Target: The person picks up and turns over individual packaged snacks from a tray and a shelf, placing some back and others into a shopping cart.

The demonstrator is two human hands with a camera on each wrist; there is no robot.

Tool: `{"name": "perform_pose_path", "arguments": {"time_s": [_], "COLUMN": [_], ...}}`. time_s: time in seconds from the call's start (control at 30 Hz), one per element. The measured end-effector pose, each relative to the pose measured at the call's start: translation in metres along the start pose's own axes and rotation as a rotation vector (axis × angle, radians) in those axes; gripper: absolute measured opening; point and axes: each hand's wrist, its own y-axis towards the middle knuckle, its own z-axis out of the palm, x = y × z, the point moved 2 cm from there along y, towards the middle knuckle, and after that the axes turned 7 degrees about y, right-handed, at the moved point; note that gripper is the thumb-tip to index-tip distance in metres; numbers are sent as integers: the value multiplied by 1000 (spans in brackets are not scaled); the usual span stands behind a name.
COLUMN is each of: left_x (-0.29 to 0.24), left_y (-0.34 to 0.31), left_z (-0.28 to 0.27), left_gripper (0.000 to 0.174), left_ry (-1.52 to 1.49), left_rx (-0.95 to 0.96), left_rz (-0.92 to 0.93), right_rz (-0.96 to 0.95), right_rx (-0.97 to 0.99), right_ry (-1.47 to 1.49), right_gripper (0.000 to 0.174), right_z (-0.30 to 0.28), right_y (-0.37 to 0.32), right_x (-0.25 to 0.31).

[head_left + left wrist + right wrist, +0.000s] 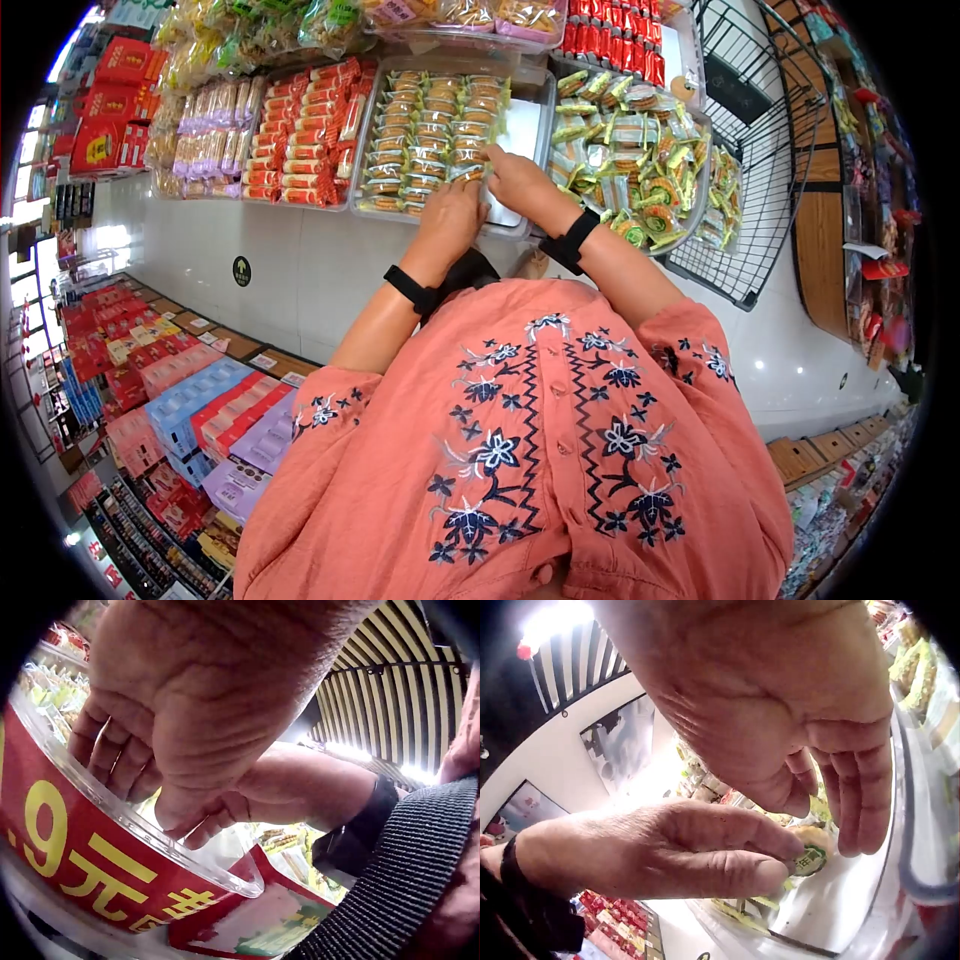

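Rows of wrapped round biscuits [430,130] stand on edge in a clear plastic bin [546,125]. Over the front end of the rightmost row is my left hand [455,215], its fingers extended down onto the packets. My right hand [525,185] reaches in from the right, over the bin's bare white floor [522,130]. In the right wrist view, a biscuit packet [810,859] with a green label sits at the left hand's [682,851] fingertips. The right hand's [802,735] fingers point down beside that packet, only slightly bent.
Red-wrapped snack sticks [310,130] fill the bin to the left, and green-and-yellow packets [630,150] the one to the right. A black wire cart [750,200] stands at the right. A red price sign [90,847] covers the bin's front. Behind are stacked gift boxes [200,400].
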Motion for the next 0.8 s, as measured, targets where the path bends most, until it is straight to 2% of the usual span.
{"name": "perform_pose_path", "arguments": {"time_s": [0.03, 0.17, 0.27, 0.47, 0.67, 0.8], "left_x": [0, -1, -3, -4, 1, 5], "left_y": [0, -3, -5, -3, -2, -2], "left_z": [-1, -1, 1, 2, 8, 11], "left_gripper": [32, 30, 28, 27, 31, 35], "left_ry": [2, -32, -29, -53, -28, -35], "left_rx": [52, 53, 33, 39, 10, -25], "left_rz": [-24, -7, -7, -12, -46, -74], "right_rz": [-15, -135, -144, -129, -213, -202], "right_rx": [-8, -82, -9, 7, -69, -77], "right_ry": [-28, -118, -248, -299, -186, -139], "right_gripper": [31, 24, 17, 15, 10, 10], "right_z": [1, -1, -3, -15, -4, 4], "right_y": [1, -2, -3, -11, 1, 8], "right_x": [-1, 7, 10, 25, 18, 15]}}
